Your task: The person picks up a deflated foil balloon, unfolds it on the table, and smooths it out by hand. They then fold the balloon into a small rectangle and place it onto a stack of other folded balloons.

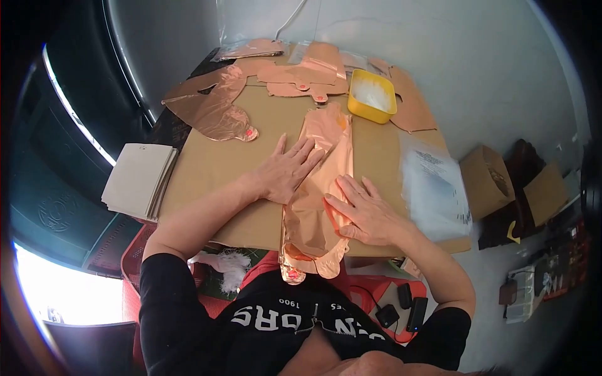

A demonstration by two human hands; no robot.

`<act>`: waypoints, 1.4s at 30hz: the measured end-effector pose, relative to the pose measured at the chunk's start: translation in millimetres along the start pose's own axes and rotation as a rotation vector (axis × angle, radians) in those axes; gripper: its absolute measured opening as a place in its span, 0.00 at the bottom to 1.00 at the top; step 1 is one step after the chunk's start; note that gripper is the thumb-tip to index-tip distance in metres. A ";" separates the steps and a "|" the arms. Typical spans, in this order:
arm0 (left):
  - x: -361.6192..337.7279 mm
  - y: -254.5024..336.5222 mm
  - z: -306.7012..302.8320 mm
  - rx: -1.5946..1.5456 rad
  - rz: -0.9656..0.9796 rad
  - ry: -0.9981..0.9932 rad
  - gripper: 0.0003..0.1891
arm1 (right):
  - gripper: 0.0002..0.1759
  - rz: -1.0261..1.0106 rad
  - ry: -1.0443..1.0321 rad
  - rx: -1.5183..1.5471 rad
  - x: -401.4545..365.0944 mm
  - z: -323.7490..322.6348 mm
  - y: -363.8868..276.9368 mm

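**Both palms flat on foil balloon**

Left hand [290, 170] and right hand [364, 212] lie spread flat, gripping nothing, pressing either side of the rose-gold foil balloon [331, 156]. Its long axis runs away from the body, with the tail over the cardboard sheet [213, 163] near edge. Bare cardboard to the left; yellow tray [373, 95] beyond; plastic bags [433, 188] to the right.

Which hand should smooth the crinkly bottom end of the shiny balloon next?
Probably the right hand. It lies flat on the lower half of the foil balloon, next to the bottom end by the cardboard edge. The left hand presses higher up, farther from that end.
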State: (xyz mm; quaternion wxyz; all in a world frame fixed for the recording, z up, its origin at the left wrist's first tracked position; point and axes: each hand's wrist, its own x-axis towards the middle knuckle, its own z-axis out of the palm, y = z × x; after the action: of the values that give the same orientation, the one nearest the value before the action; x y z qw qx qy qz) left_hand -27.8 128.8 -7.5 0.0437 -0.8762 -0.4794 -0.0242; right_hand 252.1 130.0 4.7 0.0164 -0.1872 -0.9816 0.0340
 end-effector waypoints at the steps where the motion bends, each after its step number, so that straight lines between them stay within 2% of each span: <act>1: 0.0 -1.2 2.0 0.000 0.009 0.014 0.52 | 0.40 -0.005 0.002 -0.003 -0.1 1.3 0.9; 9: -32.2 -18.6 -17.0 -0.136 0.054 0.000 0.57 | 0.42 -0.004 -0.016 -0.014 -0.9 1.9 2.2; 12: -53.8 -21.3 -34.3 -0.385 0.070 -0.013 0.52 | 0.43 0.000 -0.017 -0.013 -0.9 2.0 2.0; 15: -67.0 -24.0 -38.5 -0.535 0.135 -0.005 0.44 | 0.42 0.008 -0.010 0.007 -1.2 3.3 2.7; 18: -72.1 -16.8 -35.8 -0.476 0.208 -0.001 0.38 | 0.42 0.001 0.003 0.011 -1.2 4.5 2.9; 21: -70.3 -7.0 -34.1 -0.449 0.240 0.015 0.36 | 0.42 -0.008 0.018 -0.013 -1.7 4.9 3.1; 30: -71.5 -5.3 -24.2 -0.379 0.196 -0.007 0.33 | 0.48 -0.028 0.087 -0.066 -9.9 3.0 -1.4; 35: -71.5 -2.3 -27.1 -0.392 0.176 0.004 0.32 | 0.49 -0.057 0.075 -0.018 -32.3 -7.6 -33.5; 38: -72.0 -2.9 -24.5 -0.402 0.175 0.020 0.31 | 0.40 -0.014 0.193 -0.039 -30.7 -7.4 -60.6; 41: -72.0 -2.2 -21.1 -0.401 0.180 0.041 0.30 | 0.27 0.004 0.483 -0.150 -15.5 19.8 -74.2; 42: -72.7 -2.2 -20.4 -0.396 0.180 0.049 0.29 | 0.24 -0.011 0.502 -0.151 -12.1 23.6 -75.3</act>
State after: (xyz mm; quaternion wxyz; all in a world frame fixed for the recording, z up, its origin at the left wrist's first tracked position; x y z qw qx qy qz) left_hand -68.9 67.0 6.8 -0.1157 -0.9060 -0.3841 -0.1354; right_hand 234.7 54.2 -13.5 0.2458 -0.1852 -0.9475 -0.0871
